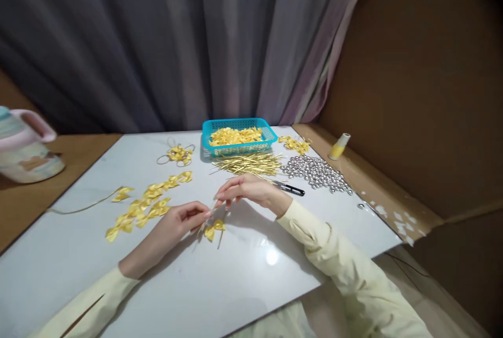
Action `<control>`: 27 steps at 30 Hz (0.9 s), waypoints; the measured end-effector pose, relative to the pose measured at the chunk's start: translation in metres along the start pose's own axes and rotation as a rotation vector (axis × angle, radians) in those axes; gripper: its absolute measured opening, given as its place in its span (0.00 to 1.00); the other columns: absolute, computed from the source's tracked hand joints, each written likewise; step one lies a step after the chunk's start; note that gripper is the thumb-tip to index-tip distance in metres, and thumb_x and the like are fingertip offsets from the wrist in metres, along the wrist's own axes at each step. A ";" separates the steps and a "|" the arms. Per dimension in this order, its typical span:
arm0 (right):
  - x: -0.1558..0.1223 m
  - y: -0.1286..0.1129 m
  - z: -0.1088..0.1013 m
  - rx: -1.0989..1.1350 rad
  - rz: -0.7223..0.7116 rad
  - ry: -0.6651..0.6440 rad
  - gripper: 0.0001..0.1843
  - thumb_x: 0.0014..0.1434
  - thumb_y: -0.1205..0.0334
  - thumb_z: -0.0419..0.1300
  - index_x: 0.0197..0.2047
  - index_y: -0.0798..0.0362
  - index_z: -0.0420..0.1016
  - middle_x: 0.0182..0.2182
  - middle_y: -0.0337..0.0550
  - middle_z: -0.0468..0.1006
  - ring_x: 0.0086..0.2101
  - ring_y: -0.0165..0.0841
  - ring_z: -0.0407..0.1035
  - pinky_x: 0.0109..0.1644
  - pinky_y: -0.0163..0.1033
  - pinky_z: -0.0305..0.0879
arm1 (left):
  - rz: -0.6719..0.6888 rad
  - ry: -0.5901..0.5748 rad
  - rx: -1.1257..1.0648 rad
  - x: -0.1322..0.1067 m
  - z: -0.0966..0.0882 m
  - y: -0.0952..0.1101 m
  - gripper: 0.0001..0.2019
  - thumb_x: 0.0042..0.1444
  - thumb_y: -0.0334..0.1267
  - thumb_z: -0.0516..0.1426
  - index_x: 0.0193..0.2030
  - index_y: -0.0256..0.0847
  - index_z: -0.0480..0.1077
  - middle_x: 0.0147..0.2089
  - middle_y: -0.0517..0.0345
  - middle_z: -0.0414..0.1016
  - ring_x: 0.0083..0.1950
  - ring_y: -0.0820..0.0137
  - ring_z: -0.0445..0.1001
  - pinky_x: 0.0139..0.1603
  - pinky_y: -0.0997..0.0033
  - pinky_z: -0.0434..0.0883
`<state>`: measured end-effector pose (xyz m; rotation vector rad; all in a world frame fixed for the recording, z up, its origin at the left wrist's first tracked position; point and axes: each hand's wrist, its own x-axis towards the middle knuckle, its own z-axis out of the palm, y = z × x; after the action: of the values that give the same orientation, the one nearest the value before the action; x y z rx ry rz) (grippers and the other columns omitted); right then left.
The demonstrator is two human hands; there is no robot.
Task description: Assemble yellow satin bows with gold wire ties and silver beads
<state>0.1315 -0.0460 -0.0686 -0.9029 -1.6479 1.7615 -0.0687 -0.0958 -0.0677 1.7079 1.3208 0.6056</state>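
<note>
Pinching one tie (216,205), left hand (173,229) and right hand (251,191) meet fingertip to fingertip; the bow (214,230) lies just beneath, nearer the left.

a grey pleated curtain (176,39) hangs across the back. a plain brown wall (412,91) closes the right side. the glossy white bench (236,296) lies on a wooden top (78,149), with a small light glare (272,257) near its front edge.
</note>
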 end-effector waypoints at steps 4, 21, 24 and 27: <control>0.001 0.004 0.001 0.175 -0.014 -0.042 0.11 0.43 0.58 0.67 0.30 0.54 0.77 0.29 0.39 0.78 0.29 0.26 0.70 0.34 0.32 0.59 | -0.027 0.005 0.015 0.006 0.005 -0.004 0.14 0.50 0.49 0.56 0.29 0.38 0.71 0.22 0.62 0.64 0.25 0.73 0.60 0.26 0.76 0.58; 0.001 -0.002 -0.010 0.531 -0.159 -0.170 0.14 0.44 0.54 0.68 0.29 0.55 0.75 0.29 0.40 0.77 0.33 0.28 0.72 0.44 0.33 0.63 | -0.006 -0.075 0.135 0.019 0.008 -0.003 0.19 0.45 0.56 0.55 0.21 0.41 0.67 0.20 0.62 0.64 0.27 0.68 0.64 0.32 0.73 0.61; -0.015 -0.020 -0.027 0.520 -0.288 0.020 0.14 0.46 0.55 0.66 0.36 0.54 0.76 0.27 0.38 0.75 0.28 0.27 0.70 0.38 0.34 0.65 | -0.017 -0.079 0.154 0.025 0.003 -0.016 0.19 0.45 0.57 0.55 0.27 0.42 0.69 0.20 0.63 0.64 0.26 0.68 0.64 0.31 0.74 0.61; -0.043 -0.045 -0.053 0.345 -0.401 0.225 0.12 0.50 0.57 0.63 0.38 0.53 0.77 0.20 0.34 0.69 0.20 0.21 0.60 0.24 0.28 0.57 | -0.006 -0.067 0.159 0.028 -0.001 -0.027 0.18 0.47 0.56 0.54 0.27 0.43 0.69 0.20 0.63 0.64 0.27 0.68 0.64 0.32 0.75 0.61</control>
<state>0.1974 -0.0425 -0.0206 -0.5428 -1.2279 1.5364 -0.0745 -0.0677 -0.0942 1.8356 1.3565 0.4458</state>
